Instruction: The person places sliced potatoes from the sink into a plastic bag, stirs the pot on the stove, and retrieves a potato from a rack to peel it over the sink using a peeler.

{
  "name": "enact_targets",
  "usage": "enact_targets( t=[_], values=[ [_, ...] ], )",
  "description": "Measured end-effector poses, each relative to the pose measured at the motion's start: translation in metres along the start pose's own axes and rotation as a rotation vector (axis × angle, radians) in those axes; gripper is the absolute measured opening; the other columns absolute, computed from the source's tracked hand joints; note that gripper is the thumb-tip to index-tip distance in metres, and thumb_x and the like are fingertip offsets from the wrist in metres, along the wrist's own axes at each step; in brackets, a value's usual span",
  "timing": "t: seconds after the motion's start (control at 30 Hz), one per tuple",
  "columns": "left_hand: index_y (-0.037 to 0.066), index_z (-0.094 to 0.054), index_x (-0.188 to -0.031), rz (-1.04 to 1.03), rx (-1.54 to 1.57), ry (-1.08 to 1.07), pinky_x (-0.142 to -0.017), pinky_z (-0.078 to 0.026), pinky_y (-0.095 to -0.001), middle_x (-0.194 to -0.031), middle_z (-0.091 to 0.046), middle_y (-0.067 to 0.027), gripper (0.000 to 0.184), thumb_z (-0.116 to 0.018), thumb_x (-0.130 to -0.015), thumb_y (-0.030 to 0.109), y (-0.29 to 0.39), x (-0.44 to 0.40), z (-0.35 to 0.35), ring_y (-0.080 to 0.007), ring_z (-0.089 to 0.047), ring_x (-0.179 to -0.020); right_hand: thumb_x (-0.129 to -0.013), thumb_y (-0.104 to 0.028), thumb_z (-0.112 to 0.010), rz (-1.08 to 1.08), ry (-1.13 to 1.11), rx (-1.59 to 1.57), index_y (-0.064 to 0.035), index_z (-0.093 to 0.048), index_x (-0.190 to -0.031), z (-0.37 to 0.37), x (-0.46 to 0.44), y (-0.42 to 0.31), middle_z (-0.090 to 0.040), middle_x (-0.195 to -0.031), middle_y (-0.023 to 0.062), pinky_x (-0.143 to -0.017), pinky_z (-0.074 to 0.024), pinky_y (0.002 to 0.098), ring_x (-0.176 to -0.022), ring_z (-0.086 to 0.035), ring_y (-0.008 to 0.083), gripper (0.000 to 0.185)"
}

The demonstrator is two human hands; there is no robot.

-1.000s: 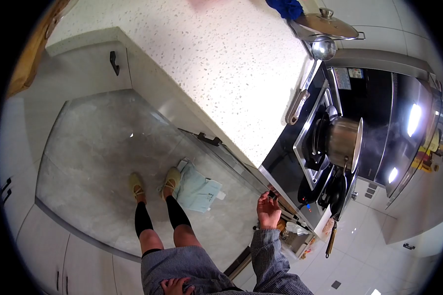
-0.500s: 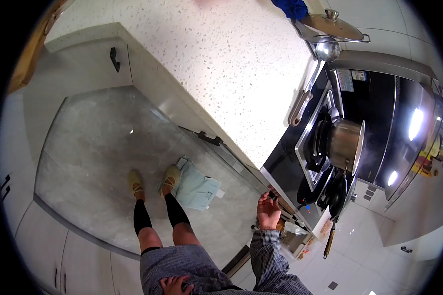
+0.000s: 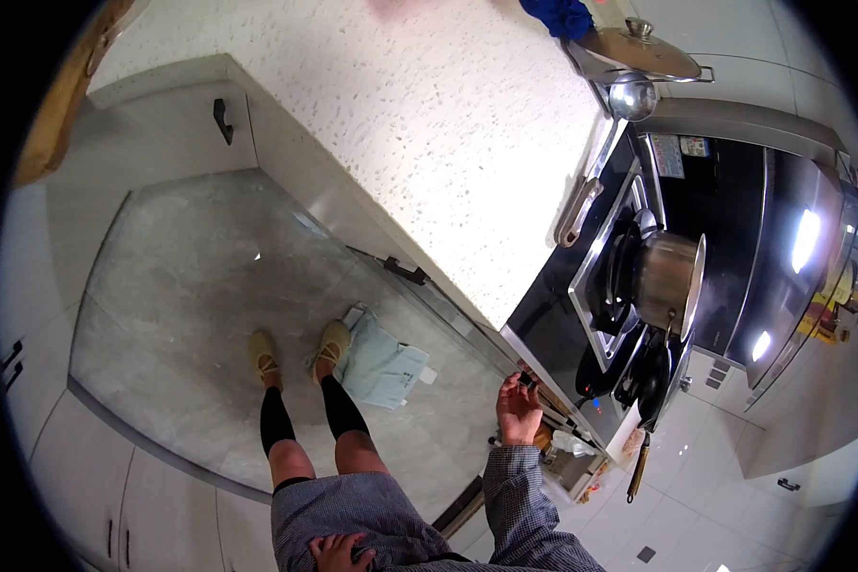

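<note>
My right hand [image 3: 520, 410] reaches to the open drawer [image 3: 575, 469] below the cooktop, palm towards me. Its fingers are curled on the black drawer handle [image 3: 527, 379]. Inside the drawer I see a clear plastic bag and other items too small to name. Low in the view, my left hand [image 3: 341, 553] rests on the grey checked garment [image 3: 353, 505] over my thighs, fingers spread and holding nothing.
On the cooktop [image 3: 551, 315] stand a steel pot [image 3: 665, 281] and a dark pan with a wooden handle [image 3: 639, 467]. A ladle [image 3: 631, 97] and glass lid [image 3: 643, 52] lie beside the speckled counter [image 3: 391, 124]. A pale blue cloth [image 3: 381, 367] is by my feet.
The view has shifted very slightly. Both hands stay where they were, and the drawer shows no visible movement.
</note>
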State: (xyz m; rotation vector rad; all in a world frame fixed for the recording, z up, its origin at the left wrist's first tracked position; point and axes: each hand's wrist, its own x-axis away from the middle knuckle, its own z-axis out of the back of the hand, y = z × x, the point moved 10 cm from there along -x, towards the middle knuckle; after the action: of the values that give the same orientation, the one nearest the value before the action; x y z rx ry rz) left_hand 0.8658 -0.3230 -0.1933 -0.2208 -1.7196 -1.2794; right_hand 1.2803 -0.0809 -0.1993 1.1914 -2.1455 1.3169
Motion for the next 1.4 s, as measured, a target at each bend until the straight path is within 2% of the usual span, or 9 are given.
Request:
enact_targets(
  t=[0.07, 0.3, 0.37, 0.47, 0.57, 0.97, 1.13, 1.23, 1.4],
  values=[
    [0.021, -0.051, -0.131, 0.021, -0.039, -0.01, -0.1, -0.026, -0.0585, -0.123, -0.058, -0.013, 0.05, -0.052, -0.09, 0.048, 0.008, -0.002, 0.01, -0.0367, -0.046, -0.118, -0.097, -0.025, -0.048, -0.054, -0.205, 0.018, 0.0028, -0.058, -0.105, -0.013, 0.004, 0.008, -0.062, -0.109, 0.0176, -0.088, -0.0488, 0.04, -0.102, -0.059, 0.0306, 0.03],
    [0.015, -0.057, -0.123, 0.027, -0.257, 0.192, -0.086, -0.049, -0.0488, -0.119, -0.062, -0.0113, 0.041, -0.051, -0.092, 0.042, 0.054, -0.004, 0.061, -0.035, -0.052, -0.114, -0.098, -0.03, -0.047, -0.455, 0.019, 0.154, 0.0023, -0.057, -0.106, -0.072, 0.094, 0.094, -0.063, -0.096, 0.014, -0.08, -0.0495, 0.032, -0.088, -0.06, 0.0223, 0.035],
    [0.013, -0.058, -0.121, -0.036, -0.235, 0.341, -0.087, -0.048, -0.0468, -0.118, -0.061, -0.0117, 0.04, -0.052, -0.092, 0.04, 0.08, -0.004, 0.088, -0.0339, -0.052, -0.113, -0.098, -0.025, -0.051, -0.018, -0.581, 0.823, -0.0002, -0.058, -0.105, -0.201, 0.111, 0.073, -0.06, -0.09, 0.0085, -0.071, -0.0471, 0.0264, -0.079, -0.058, 0.0148, 0.026],
    [0.01, -0.059, -0.119, -0.097, -0.138, 0.473, -0.089, -0.047, -0.0439, -0.117, -0.06, -0.0122, 0.038, -0.055, -0.091, 0.036, 0.129, -0.001, 0.127, -0.0321, -0.053, -0.111, -0.095, -0.015, -0.059, 0.755, -0.514, 1.142, 0.0019, -0.056, -0.115, -0.319, 0.092, 0.021, -0.056, -0.093, 0.0052, -0.066, -0.0412, 0.0224, -0.073, -0.049, 0.0107, 0.026],
    [0.007, -0.06, -0.116, -0.175, -0.058, 0.602, -0.091, -0.045, -0.041, -0.116, -0.06, -0.0127, 0.036, -0.057, -0.091, 0.032, 0.186, 0.007, 0.17, -0.0304, -0.054, -0.11, -0.087, -0.022, -0.064, 1.251, -0.359, 1.592, 0.0064, -0.046, -0.126, -0.388, 0.06, 0.007, -0.051, -0.11, 0.0239, -0.086, -0.0426, 0.0443, -0.096, -0.051, 0.0366, 0.052],
    [0.003, -0.06, -0.111, -0.723, -0.115, 0.619, -0.084, -0.046, -0.0323, -0.113, -0.059, -0.0115, 0.027, -0.064, -0.086, 0.012, 0.502, -0.017, 0.38, -0.0233, -0.057, -0.097, -0.073, -0.014, -0.064, 0.905, -0.256, 1.782, 0.0082, -0.043, -0.125, -0.418, -0.003, 0.009, -0.062, -0.096, 0.0249, -0.087, -0.0452, 0.043, -0.092, -0.058, 0.0395, 0.061],
    [0.005, -0.056, -0.12, -0.921, 0.083, 0.49, -0.079, -0.045, -0.026, -0.128, -0.057, -0.0069, 0.028, -0.056, -0.094, 0.013, 0.61, -0.142, 0.488, -0.0135, -0.056, -0.1, -0.08, -0.024, -0.061, 0.446, -0.266, 1.256, 0.008, -0.06, -0.096, -0.407, -0.017, -0.021, -0.059, -0.071, 0.0094, -0.066, -0.0454, 0.0335, -0.067, -0.056, 0.0183, 0.036],
    [0.005, -0.049, -0.134, -0.891, 0.05, 0.581, -0.079, -0.045, -0.0256, -0.102, -0.058, -0.0049, 0.042, -0.057, -0.095, 0.02, 0.671, -0.237, 0.544, -0.0121, -0.054, -0.086, -0.084, -0.014, -0.057, 0.201, -0.321, 0.909, 0.001, -0.065, -0.094, -0.396, 0.013, -0.047, -0.051, -0.073, -0.0053, -0.06, -0.0329, 0.0195, -0.067, -0.044, 0.0036, 0.02],
    [0.009, -0.048, -0.136, -0.551, -0.371, 0.817, -0.099, -0.039, -0.0458, -0.117, -0.057, -0.028, 0.072, -0.047, -0.088, 0.063, 0.712, -0.339, 0.581, -0.0411, -0.052, -0.112, -0.084, -0.004, -0.055, -0.029, -0.441, 0.633, 0.0014, -0.058, -0.116, -0.368, 0.107, -0.124, -0.058, -0.081, 0.0019, -0.056, -0.0413, 0.0204, -0.063, -0.052, 0.0074, 0.032]
  ],
)
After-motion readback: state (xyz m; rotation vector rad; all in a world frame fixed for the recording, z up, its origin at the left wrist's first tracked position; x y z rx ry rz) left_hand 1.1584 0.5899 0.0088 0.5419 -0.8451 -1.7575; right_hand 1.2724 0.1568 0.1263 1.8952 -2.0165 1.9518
